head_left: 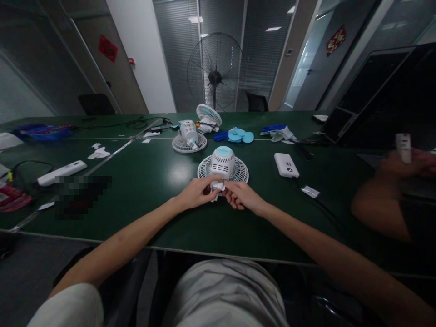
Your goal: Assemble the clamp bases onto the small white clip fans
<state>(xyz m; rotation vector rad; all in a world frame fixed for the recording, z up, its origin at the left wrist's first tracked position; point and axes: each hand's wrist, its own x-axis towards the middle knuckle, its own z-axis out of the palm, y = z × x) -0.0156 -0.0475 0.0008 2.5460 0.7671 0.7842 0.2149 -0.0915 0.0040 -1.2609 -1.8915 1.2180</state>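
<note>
A small white fan head (223, 159) lies grille-down on the green table in front of me, its light-blue motor cap facing up. At its near side is a small white joint piece (217, 185), partly covered by my fingers. My left hand (197, 193) pinches that piece from the left, thumb and fingers closed around it. From the right, my right hand (243, 196) meets it with the fingertips closed at the piece's edge; whatever lies between those fingertips is too small to make out.
Beyond the fan head stand another face-down fan (188, 134) and a tilted fan (208, 118). Light-blue discs (241, 135) lie beside blue gloves (221, 136). A white power bank (286, 164) with a cable is at right. A co-worker's hand (398, 163) holds a white object (404, 146).
</note>
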